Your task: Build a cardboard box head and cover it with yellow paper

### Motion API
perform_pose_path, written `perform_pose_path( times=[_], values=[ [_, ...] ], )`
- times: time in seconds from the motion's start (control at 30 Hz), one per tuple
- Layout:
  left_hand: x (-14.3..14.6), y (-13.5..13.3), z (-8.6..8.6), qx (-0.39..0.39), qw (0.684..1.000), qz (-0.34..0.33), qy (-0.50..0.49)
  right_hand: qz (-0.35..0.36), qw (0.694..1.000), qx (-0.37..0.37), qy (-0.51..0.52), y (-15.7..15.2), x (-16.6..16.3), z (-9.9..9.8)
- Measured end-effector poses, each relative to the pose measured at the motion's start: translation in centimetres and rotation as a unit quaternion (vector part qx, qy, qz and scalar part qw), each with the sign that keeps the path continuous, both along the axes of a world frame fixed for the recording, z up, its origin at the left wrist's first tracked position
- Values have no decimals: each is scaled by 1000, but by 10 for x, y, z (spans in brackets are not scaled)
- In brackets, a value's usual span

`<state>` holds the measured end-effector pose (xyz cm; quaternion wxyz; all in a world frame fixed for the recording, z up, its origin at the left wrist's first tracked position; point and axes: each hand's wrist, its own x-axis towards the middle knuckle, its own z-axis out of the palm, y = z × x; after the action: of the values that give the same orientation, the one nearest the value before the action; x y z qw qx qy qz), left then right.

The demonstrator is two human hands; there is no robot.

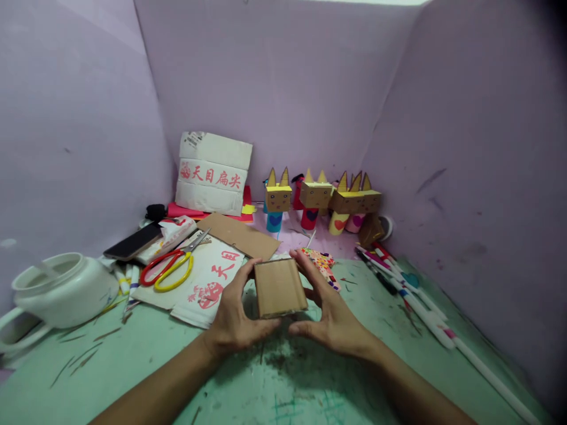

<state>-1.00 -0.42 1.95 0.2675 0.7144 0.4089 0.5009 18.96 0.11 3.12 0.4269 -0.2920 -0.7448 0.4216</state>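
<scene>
A small brown cardboard box (280,287) is held up between my two hands over the green tabletop. On its left side, my left hand (239,316) grips it with the thumb under the front edge and the fingers along the side. My right hand (325,313) curves round the right side, fingertips at the far upper corner and thumb near the lower front edge. The fingers behind the box are partly hidden. Beyond my right hand lies a sheet of colourful stickers (325,264). Left of the box are red and yellow-handled scissors (175,265) on printed cardboard (208,286).
Several cardboard animal figures (279,199) with pointed ears stand at the back. A white cardboard piece (213,174) leans on the wall. A white teapot (66,289) and black phone (133,241) are at left. Marker pens (420,310) line the right side.
</scene>
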Motion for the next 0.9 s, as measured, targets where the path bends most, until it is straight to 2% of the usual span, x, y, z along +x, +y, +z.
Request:
perform_pose_path(
  times=[0.1,0.33,0.47,0.7,0.9],
  values=[
    [2,0,-2,-7,1000,-20,1,-22,1000,-3,-11,2,3,-1],
    [3,-2,-2,-7,998,-57,35,-87,991,73,-67,1,9,-1],
    [1,-3,1,-19,997,-47,54,-96,991,73,-50,1,7,-3],
    [0,-6,0,2,999,-48,25,-100,992,79,13,-1,5,-13],
    [2,-8,-2,6,998,-53,30,-118,989,83,19,-4,3,-15]
  ],
)
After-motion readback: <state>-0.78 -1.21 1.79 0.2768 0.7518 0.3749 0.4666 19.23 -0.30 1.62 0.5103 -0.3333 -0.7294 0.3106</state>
